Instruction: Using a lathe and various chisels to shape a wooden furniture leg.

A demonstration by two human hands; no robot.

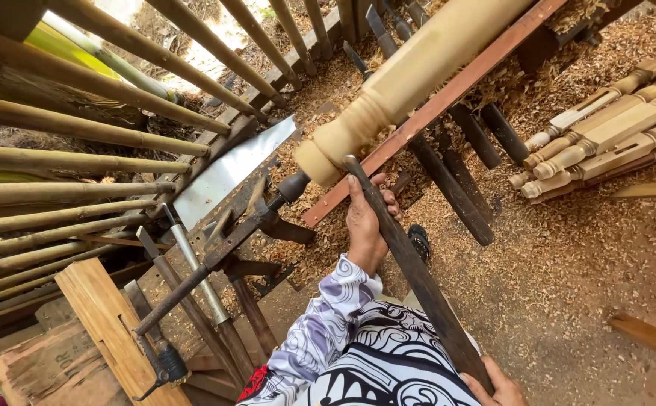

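Note:
A pale turned wooden post [411, 71] is mounted on a lathe, its rounded end near the metal centre [294, 186]. My left hand [365, 222] grips the front part of a long dark metal chisel [411, 263], close under the post. The chisel's tip [350, 162] touches the post's end. My right hand [497, 387] holds the chisel's rear end at the bottom edge of the view. A rust-coloured tool rest bar [433, 105] runs along the post under the chisel.
Finished turned posts [606, 131] lie stacked at right on a floor of wood shavings [568, 263]. Several chisels and metal tools [193, 286] lie on the bench at lower left. Bamboo poles [65, 188] form a fence at left. Dark rods [463, 165] lean beneath the lathe.

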